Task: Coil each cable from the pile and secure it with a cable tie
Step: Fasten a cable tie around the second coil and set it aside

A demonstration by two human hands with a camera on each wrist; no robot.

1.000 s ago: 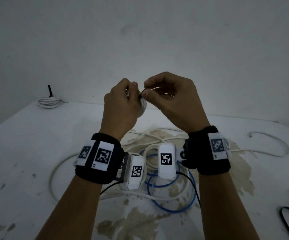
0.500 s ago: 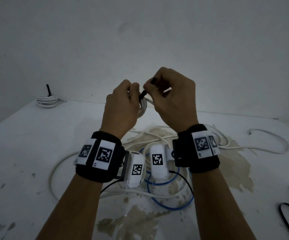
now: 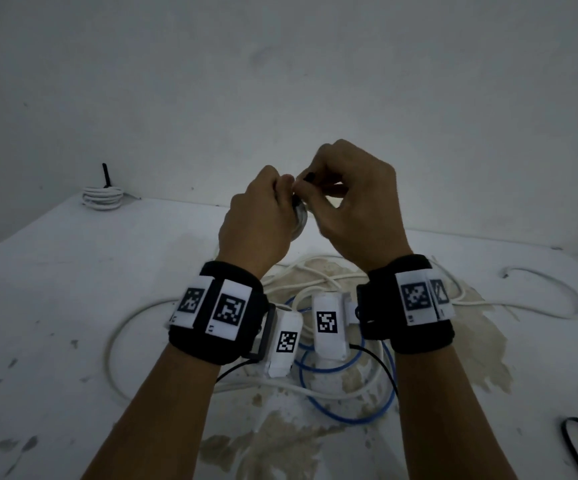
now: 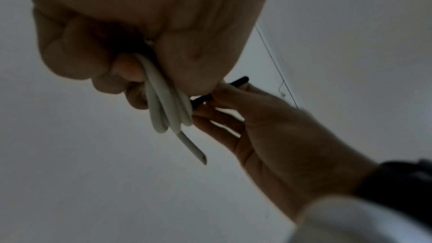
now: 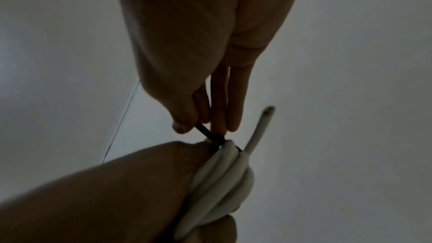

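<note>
Holding white coiled cable (image 4: 163,103) clamped in left hand (image 3: 258,220) grip above counter (image 3: 72,271); pinching black cable tie (image 4: 219,90) in right hand (image 3: 353,202) grip against the coil.

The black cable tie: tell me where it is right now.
The black cable tie is held above the table, pinched by the right hand against the white cable coil that the left hand grips.

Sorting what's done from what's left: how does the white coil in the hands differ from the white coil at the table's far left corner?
The held coil is gripped in the left hand, raised; the corner coil lies on the table. The held coil's black tie is pinched by the right hand; the corner coil's tie sticks up untouched. Both are white.
</note>
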